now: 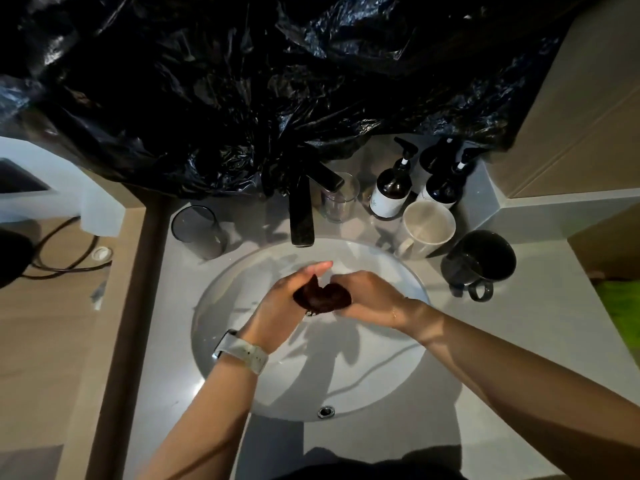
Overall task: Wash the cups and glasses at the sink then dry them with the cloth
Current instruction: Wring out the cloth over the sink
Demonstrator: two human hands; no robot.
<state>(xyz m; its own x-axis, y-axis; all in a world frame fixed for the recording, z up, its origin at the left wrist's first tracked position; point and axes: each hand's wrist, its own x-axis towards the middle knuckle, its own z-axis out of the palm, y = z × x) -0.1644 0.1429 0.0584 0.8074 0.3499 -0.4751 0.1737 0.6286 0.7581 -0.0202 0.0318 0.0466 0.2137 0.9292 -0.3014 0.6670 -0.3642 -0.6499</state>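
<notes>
Gripping a bunched dark cloth [322, 297] between them over the sink [398, 271], left hand [277, 306] and right hand [367, 296] fingers curl round it

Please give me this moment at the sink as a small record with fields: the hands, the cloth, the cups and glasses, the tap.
left hand: holds one end of the dark cloth over the basin
right hand: grips the other end of the cloth
white mug: upright on the counter, right of the tap
black mug: on the counter, right of the white mug
clear glass: behind the tap
dark glass: left of the tap
tap: black; no running water visible
</notes>
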